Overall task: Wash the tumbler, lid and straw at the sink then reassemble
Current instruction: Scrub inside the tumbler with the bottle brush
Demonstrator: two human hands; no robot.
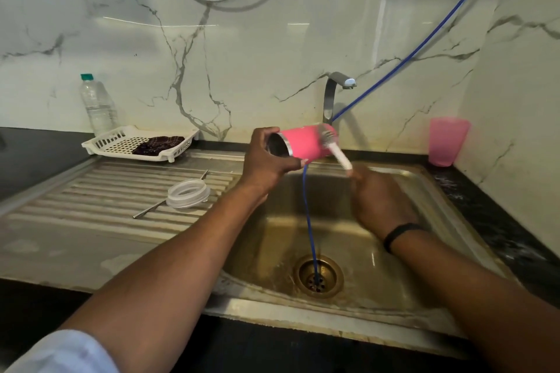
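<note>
Marble-backed steel sink (pixel 418 191) holds the work: left hand (pixel 266 160) grips the pink tumbler (pixel 306 142) sideways at twelve o'clock, right hand (pixel 378 200) wraps a brush (pixel 336 151) scrubbing its base, best rotated steadily; lid (pixel 188 193) and straw (pixel 151 210) wait at nine o'clock.

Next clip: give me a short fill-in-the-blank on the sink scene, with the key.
1. The left hand holds the pink tumbler on its ____.
2. The right hand scrubs the tumbler's base with a ____.
3. The clear lid lies on the draining board, partly on top of the metal ____.

Missing words: side; brush; straw
</note>
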